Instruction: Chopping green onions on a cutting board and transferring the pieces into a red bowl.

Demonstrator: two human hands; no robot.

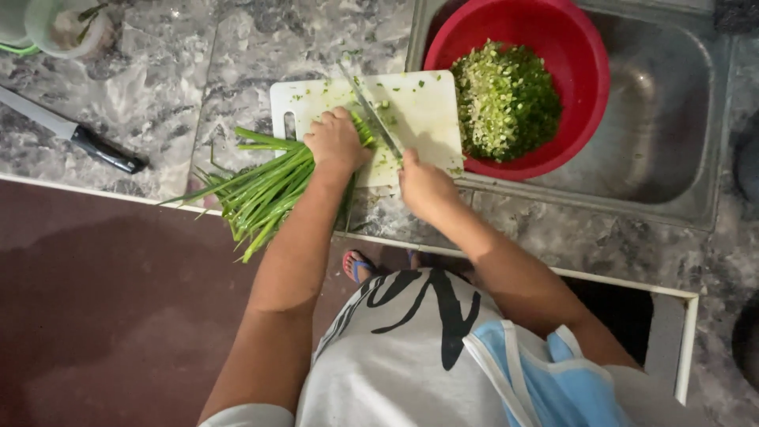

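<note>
Left hand: closed over scallions at the board's left edge, stalks trailing off the counter front. Right hand: gripping knife, blade on the board. Red bowl of chopped greens: in sink, touching the board's right edge. Spare knife: counter's left edge.

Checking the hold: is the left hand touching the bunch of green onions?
Touching. The head view shows the left hand pressed down on the green onions at the white cutting board.

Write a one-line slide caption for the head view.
Left hand pins green onions on a white cutting board; right hand slices with a knife.
</note>
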